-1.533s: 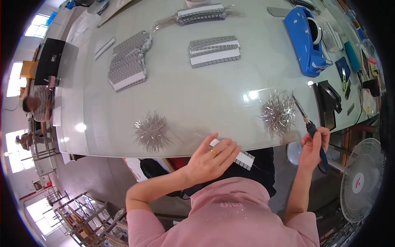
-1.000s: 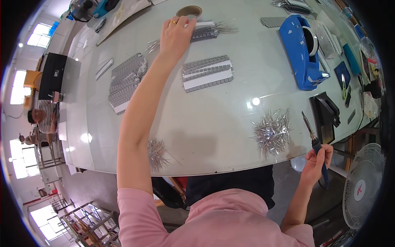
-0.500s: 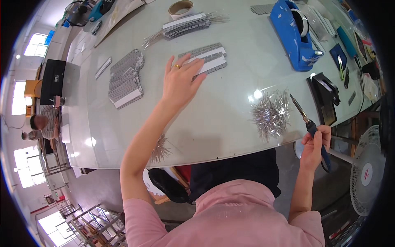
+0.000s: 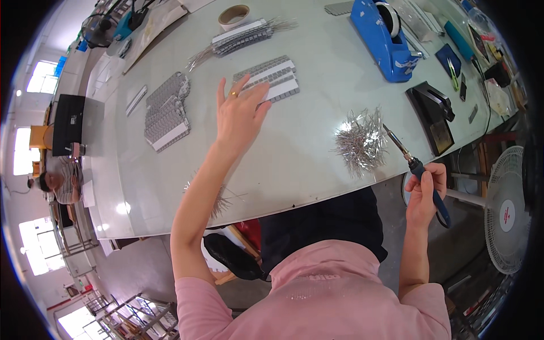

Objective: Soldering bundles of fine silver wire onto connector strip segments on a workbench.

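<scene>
Spread over the near left end of some grey segmented strips with white bands (image 4: 283, 89), my left hand (image 4: 241, 116) has its fingers apart. Its fingertips rest on or just above the strips; contact is hard to tell. My right hand (image 4: 426, 190) is wrapped round the dark blue handle of a soldering iron (image 4: 417, 168), beyond the table's near edge. The iron's metal tip points up and left, beside a loose heap of thin silvery wire pieces (image 4: 362, 141). Another stack of grey strips (image 4: 167, 113) lies left of my left hand.
A bundle of grey strips with wires (image 4: 242, 38) lies at the back beside a tape roll (image 4: 234, 16). On the right stand a blue tape dispenser (image 4: 385, 42) and a black stand-like tool (image 4: 433, 116). A white fan (image 4: 504, 218) stands right of the table.
The whole view has shifted, so the table's things appear further left. Against the table, the soldering iron has come slightly nearer to me. My left hand stays at the same strips.
</scene>
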`<state>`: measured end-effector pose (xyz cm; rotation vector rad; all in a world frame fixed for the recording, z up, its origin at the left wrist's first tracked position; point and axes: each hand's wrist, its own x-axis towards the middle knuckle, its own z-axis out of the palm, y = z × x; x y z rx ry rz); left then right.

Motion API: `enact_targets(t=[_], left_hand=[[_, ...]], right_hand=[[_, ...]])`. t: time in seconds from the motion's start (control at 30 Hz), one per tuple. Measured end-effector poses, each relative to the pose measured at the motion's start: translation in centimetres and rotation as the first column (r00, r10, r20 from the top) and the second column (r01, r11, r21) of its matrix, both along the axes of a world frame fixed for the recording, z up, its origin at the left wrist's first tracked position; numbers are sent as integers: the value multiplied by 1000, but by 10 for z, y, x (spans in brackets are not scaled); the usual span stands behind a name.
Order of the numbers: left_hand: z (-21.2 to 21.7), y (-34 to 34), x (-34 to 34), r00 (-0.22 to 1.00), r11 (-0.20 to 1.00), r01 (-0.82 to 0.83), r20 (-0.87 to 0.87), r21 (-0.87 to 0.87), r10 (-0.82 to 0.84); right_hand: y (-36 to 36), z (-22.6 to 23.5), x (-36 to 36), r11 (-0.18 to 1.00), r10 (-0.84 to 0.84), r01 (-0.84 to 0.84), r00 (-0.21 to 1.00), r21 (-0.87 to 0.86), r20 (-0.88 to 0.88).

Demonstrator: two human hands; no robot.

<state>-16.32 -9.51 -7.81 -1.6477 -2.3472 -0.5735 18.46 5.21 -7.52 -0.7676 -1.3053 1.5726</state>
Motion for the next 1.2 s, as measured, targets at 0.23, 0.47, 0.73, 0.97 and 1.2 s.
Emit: enact_targets(t=[0.23, 0.47, 0.73, 0.97, 1.2], left_hand=[[7, -53, 75, 997, 991, 73, -2, -110, -74], [5, -40, 146, 999, 990, 27, 49, -136, -20], [-8, -18, 177, 986, 982, -55, 147, -180, 82], [-7, -56, 162, 992, 987, -92, 78, -135, 103], [-5, -75, 154, 986, 973, -53, 141, -227, 87]], right_hand=[[-3, 1, 5, 1000, -8, 8, 1000, -21, 26], [-6, -2, -7, 997, 53, -51, 998, -54, 33], [-11, 1, 1, 997, 76, -76, 996, -12, 54], [-21, 2, 5, 976, 214, -218, 961, 7, 173], [-32, 2, -9, 915, 304, -378, 874, 137, 380]])
